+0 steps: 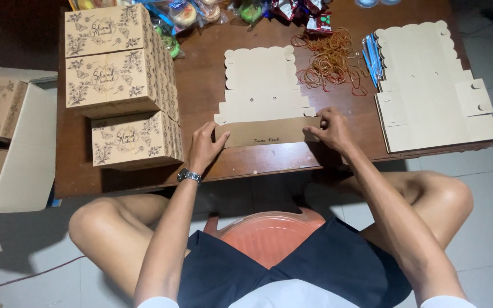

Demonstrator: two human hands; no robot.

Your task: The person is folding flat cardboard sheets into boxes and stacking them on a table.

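Brown wood made up the tabletop (201,85), set low over a pale tiled floor (486,228). At the frame's centre lay a flat cardboard box blank (263,94), its near flap folded up. The left hand (203,147) pinched that flap's left end, fingers closed on it; the right hand (331,130) gripped the right end, seemingly likewise. Three folded printed boxes (118,85) stood upper left, contents hidden. Rubber bands (329,60) lay loose above.
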